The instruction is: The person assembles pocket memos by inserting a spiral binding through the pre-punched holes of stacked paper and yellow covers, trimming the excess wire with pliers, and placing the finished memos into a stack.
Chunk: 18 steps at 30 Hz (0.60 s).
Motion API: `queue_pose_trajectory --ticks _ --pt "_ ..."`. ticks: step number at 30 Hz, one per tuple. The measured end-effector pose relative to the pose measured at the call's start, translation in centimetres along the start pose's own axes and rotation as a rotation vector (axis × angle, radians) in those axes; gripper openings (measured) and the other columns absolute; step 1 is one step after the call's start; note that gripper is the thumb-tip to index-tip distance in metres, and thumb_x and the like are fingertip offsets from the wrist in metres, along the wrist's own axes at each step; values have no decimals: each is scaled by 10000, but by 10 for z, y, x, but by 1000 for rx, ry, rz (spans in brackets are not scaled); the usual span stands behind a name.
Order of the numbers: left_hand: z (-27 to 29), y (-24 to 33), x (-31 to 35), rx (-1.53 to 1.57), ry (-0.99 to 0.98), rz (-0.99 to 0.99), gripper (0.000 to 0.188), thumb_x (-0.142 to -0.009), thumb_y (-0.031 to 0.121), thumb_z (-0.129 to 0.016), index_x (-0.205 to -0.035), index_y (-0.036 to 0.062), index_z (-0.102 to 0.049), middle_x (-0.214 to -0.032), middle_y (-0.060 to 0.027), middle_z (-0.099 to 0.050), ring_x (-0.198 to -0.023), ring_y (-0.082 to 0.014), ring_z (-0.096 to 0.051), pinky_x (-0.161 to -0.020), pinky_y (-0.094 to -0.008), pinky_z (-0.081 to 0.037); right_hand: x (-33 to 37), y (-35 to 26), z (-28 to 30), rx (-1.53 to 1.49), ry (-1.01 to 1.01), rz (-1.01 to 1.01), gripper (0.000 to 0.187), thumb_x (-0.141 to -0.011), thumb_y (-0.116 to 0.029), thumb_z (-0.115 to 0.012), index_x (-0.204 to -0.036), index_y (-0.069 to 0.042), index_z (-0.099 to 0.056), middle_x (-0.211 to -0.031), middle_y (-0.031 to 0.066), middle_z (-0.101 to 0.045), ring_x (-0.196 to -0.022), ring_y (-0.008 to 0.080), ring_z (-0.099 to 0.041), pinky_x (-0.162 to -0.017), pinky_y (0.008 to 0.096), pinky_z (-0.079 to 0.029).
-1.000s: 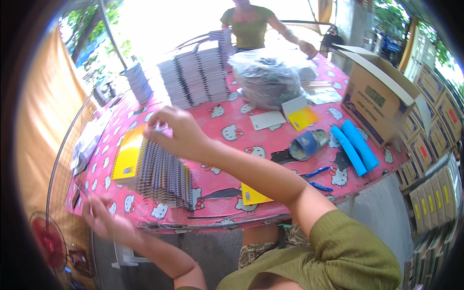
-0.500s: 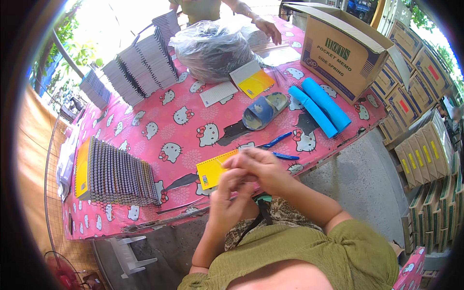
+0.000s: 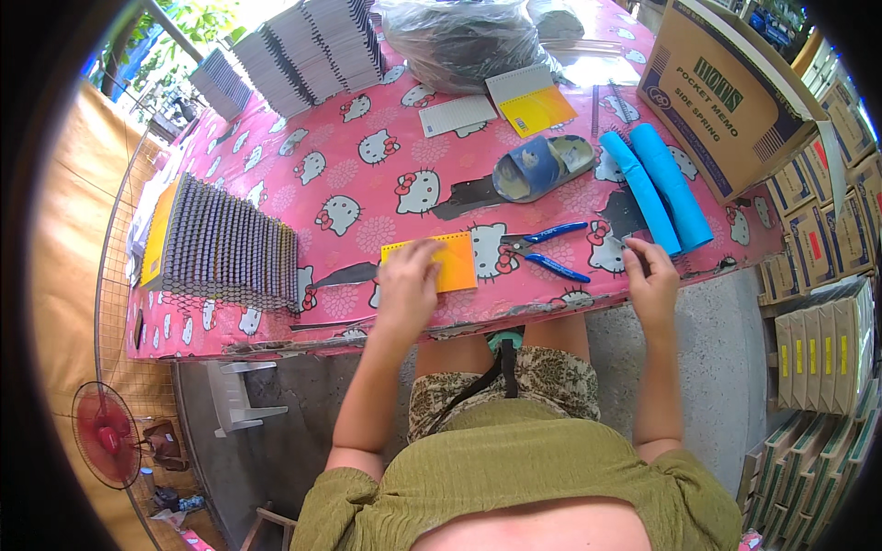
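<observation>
A small yellow-orange notepad [image 3: 457, 262], with a row of punched holes along its far edge, lies near the table's front edge. My left hand [image 3: 409, 280] lies over its left part, fingers resting on the cover. Farther right, beside two blue rolls [image 3: 673, 197], is my right hand [image 3: 652, 280]. Its thumb and forefinger pinch at something tiny that I cannot make out. Between my hands lie blue-handled cutting pliers [image 3: 558, 231], jaws toward the notepad and handles spread. A tall stack of spiral-bound notepads [image 3: 230, 253] stands to the left.
Behind the pliers lies a blue slide sandal [image 3: 542, 168]. Farther back are a yellow-and-white pad [image 3: 535, 108], a white ruled pad [image 3: 457, 117] and a bulging plastic bag [image 3: 459, 46]. Bound stacks [image 3: 308, 60] stand back left, an open carton [image 3: 726, 101] back right.
My hands were together over the notepad and have parted. The left has settled on the notepad, and the right has moved right toward the blue rolls. The view has shifted.
</observation>
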<state>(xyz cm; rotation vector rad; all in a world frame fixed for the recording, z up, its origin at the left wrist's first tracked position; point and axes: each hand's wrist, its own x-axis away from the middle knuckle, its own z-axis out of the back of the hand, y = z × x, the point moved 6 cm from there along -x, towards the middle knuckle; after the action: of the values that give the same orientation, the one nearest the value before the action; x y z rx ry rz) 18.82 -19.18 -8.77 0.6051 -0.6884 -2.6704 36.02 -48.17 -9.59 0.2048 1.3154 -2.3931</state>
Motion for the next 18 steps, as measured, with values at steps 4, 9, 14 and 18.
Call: queue_pose_trajectory --ticks 4,9,14,18 --pt "-8 -29 -31 -182 -135 102 258 -811 171 -657 -1060 100 -654 -1099 -91 -610 -1059 -290 -555 -973 -465 -314 -22 -13 -26 -79 48 72 180 -825 -90 -673 -987 -14 -653 -852 93 -637 -728 169 -616 -655 285 -482" --pt "-15 -47 -54 -42 -394 258 290 -735 182 -734 -1007 103 -673 -1053 -47 -619 -1009 -248 -578 -942 -452 -323 -41 -7 -43 -369 33 -53 209 -795 -20 -697 -984 -14 -609 -865 60 -631 -736 108 -602 -650 247 -493" --pt "-5 -40 -50 196 -199 129 237 -704 72 -738 -909 42 -624 -907 -76 -642 -912 -254 -599 -854 -377 -415 -38 -11 -44 -714 -25 -95 237 -783 42 -703 -978 -17 -583 -906 37 -619 -795 90 -587 -707 214 -497" --pt "31 -8 -34 177 -6 5 178 -711 24 -706 -846 37 -590 -779 -77 -625 -776 -242 -594 -823 -359 -409 -33 -15 -37 -786 -14 -103 229 -779 50 -705 -964 -15 -585 -883 33 -615 -770 85 -584 -686 209 -495"
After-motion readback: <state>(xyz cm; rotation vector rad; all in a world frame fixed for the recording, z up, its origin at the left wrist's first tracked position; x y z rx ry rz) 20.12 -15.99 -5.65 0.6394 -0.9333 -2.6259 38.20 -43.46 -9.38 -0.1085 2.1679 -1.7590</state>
